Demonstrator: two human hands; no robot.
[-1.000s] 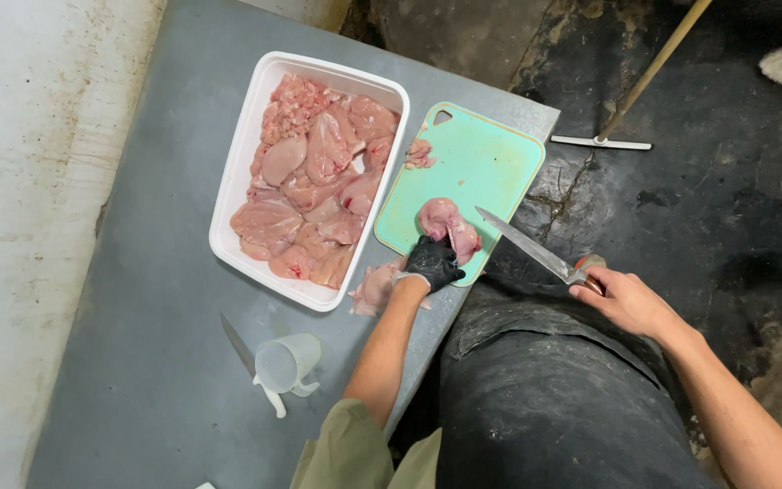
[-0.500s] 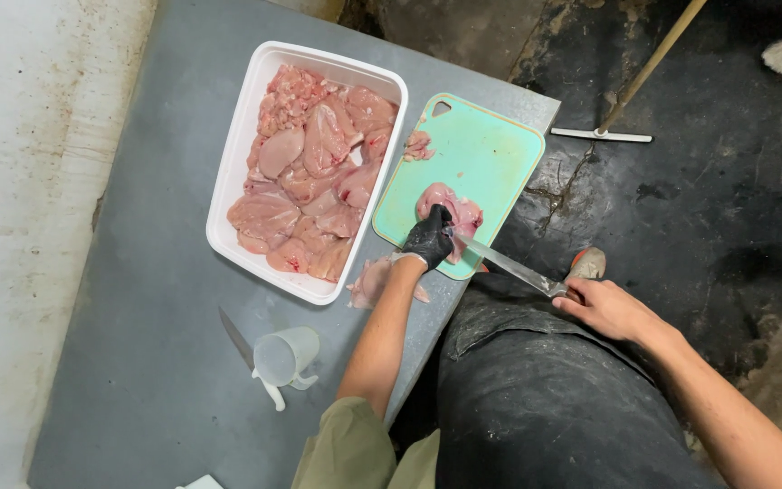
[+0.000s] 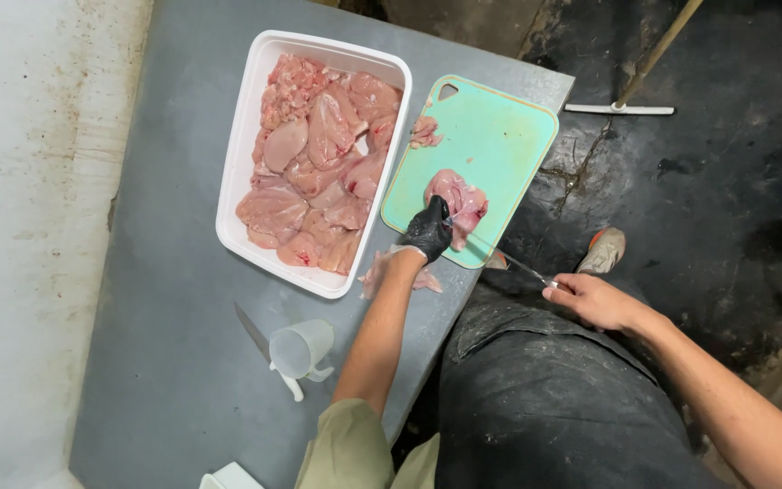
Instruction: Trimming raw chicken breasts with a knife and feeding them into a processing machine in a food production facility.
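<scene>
Gloved left hand (image 3: 429, 231) pins chicken piece (image 3: 457, 199) on green cutting board (image 3: 481, 154); right hand (image 3: 595, 299) grips knife (image 3: 500, 256), blade seemingly touching glove; slick meat could slide, blade nick fingers

Even, soft overhead light, dim dark floor (image 3: 726, 208) at right, sharp focus, slight wide-angle stretch.

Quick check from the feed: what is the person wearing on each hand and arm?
The left hand wears a black glove that ends at the wrist, with a clear plastic cuff bunched just below it. The left forearm is bare up to a short olive-green sleeve. The right hand is ungloved, and no sleeve shows on the right arm within the frame.
</scene>
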